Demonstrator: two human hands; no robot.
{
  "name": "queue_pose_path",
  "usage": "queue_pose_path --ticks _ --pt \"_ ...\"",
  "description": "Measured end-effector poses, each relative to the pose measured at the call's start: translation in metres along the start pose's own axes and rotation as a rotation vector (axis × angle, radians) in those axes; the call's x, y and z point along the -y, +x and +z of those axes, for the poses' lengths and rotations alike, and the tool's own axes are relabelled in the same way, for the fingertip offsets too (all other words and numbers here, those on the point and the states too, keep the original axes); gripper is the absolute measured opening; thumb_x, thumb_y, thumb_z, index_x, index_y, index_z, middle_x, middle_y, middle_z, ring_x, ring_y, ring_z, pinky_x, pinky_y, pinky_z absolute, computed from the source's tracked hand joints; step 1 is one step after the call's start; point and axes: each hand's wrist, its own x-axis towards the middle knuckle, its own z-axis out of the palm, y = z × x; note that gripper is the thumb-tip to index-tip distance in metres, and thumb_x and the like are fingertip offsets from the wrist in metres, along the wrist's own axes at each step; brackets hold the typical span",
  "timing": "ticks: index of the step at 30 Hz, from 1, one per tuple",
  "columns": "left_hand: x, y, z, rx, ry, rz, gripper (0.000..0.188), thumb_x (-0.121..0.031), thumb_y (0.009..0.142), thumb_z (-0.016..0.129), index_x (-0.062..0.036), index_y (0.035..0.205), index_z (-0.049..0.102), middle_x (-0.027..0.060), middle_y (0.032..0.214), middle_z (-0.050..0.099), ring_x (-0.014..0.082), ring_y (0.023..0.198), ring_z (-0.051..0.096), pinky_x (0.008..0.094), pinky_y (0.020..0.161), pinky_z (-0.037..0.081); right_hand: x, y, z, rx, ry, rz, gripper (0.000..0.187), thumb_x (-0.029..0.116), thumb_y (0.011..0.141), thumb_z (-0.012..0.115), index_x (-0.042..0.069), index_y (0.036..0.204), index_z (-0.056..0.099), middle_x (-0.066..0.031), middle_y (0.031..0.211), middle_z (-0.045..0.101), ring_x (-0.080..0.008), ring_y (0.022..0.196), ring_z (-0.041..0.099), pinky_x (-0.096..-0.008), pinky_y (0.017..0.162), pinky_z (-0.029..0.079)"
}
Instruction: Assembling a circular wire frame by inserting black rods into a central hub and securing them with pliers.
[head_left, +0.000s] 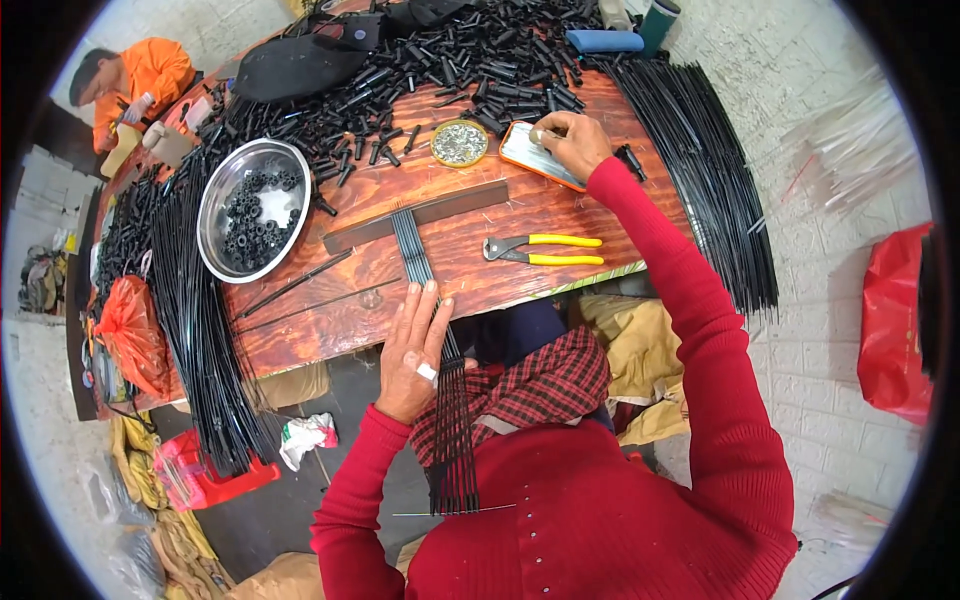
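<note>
My left hand (410, 365) lies flat with outstretched fingers on a row of thin black rods (455, 430), pressing them near the table edge. A white patch sits on its back. The rods' far ends rest side by side against a long dark metal bar (460, 205), and their near ends hang over my lap. My right hand (575, 145) is closed in a pinch above a shallow white tray with an orange rim (520, 150); a small pale thing shows at its fingertips, too small to name. Yellow-handled end-cutting pliers (545, 249) lie between the hands, untouched.
A round tin of small silvery pieces (460, 143) stands beside the tray. A steel bowl (207, 225) holds black rings. Heaped black tubular parts (440, 60) cover the far side. Rod bundles (700, 170) hang over the right edge. A co-worker in orange (155, 75) sits far left.
</note>
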Motion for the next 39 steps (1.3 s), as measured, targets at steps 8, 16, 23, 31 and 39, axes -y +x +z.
queue_pose_path --ticks 8,16,23,31,39 --pt "0.003 -0.001 0.000 -0.008 -0.013 0.016 0.080 -0.050 0.079 0.070 -0.0050 0.142 0.048 0.0178 0.152 0.039 0.0385 0.142 0.034 0.0481 0.113 0.032 0.004 -0.004 0.005 -0.052 -0.167 -0.219 0.018 0.028 0.082 0.069 0.015 0.092 0.077 -0.0074 0.093 0.073 -0.0290 0.081 0.069 -0.0420 0.075 0.053" --pt "-0.001 0.001 -0.002 0.009 0.018 0.017 0.065 -0.038 0.087 0.064 -0.0061 0.142 0.049 0.0170 0.152 0.040 0.0376 0.142 0.035 0.0467 0.113 0.033 -0.004 -0.001 0.002 -0.021 -0.175 -0.130 0.020 0.031 0.083 0.069 0.018 0.095 0.078 -0.0088 0.090 0.073 -0.0289 0.083 0.070 -0.0422 0.078 0.053" --pt "0.002 -0.005 -0.002 0.003 0.060 -0.027 0.051 -0.015 0.092 0.054 -0.0057 0.142 0.049 0.0167 0.152 0.040 0.0365 0.142 0.035 0.0457 0.113 0.033 0.007 -0.005 0.000 -0.153 -0.158 -0.309 0.014 0.013 0.084 0.065 0.012 0.098 0.070 -0.0084 0.094 0.070 -0.0283 0.090 0.067 -0.0406 0.078 0.052" --pt "0.007 -0.006 0.001 -0.014 0.027 0.014 0.080 -0.049 0.078 0.069 -0.0020 0.139 0.050 0.0186 0.151 0.039 0.0378 0.142 0.034 0.0477 0.111 0.037 0.076 -0.027 0.037 0.016 -0.075 -0.653 0.015 0.008 0.084 0.063 0.012 0.098 0.067 -0.0060 0.091 0.064 -0.0294 0.091 0.062 -0.0404 0.078 0.051" --pt "0.008 -0.007 0.003 -0.009 -0.001 -0.001 0.078 -0.050 0.080 0.068 -0.0031 0.139 0.050 0.0187 0.151 0.040 0.0385 0.142 0.035 0.0483 0.112 0.035 0.102 -0.021 0.086 0.265 -0.008 -0.637 0.015 0.007 0.088 0.059 0.010 0.100 0.067 -0.0100 0.095 0.062 -0.0303 0.100 0.060 -0.0426 0.083 0.049"
